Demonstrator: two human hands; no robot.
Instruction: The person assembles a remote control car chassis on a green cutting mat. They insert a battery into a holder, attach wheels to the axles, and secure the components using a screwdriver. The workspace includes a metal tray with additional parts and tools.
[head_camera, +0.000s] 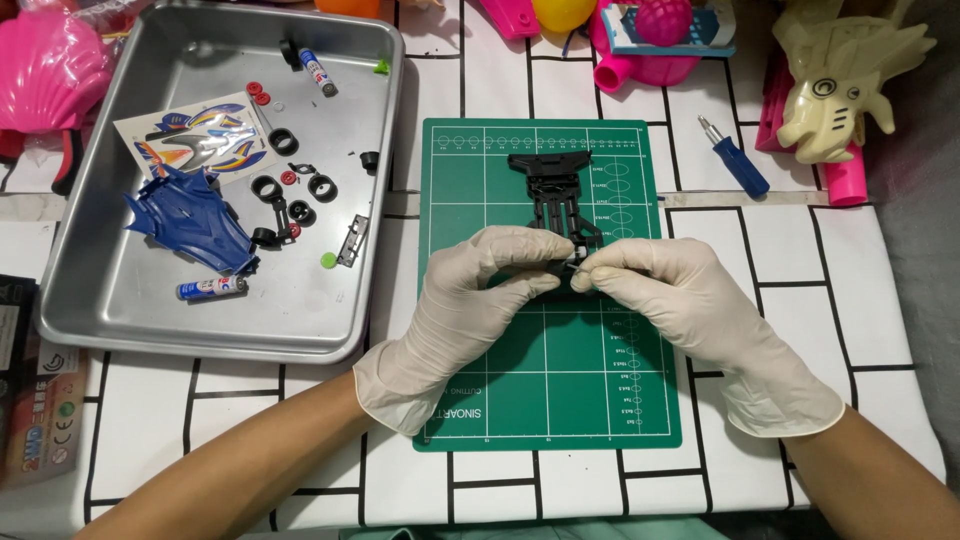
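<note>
On the white tiled surface (700, 230) lies a green cutting mat (520, 350); the gloved left hand (465, 300) and right hand (680, 295) both pinch the black chassis (555, 190).

A table (860, 260) fills nearly the whole view, covered by a white cloth printed with a black brick-like line pattern. A pale seam or fold crosses the cloth from the left edge towards the right, roughly a third of the way down from the far edge. At the right edge the cloth ends and a grey surface (925, 210) shows beyond it, whether floor or wall cannot be told. A strip of green-grey fabric (530, 530) shows at the near edge. The light is even and bright, with soft, short shadows. No window or lamp is in view.
</note>
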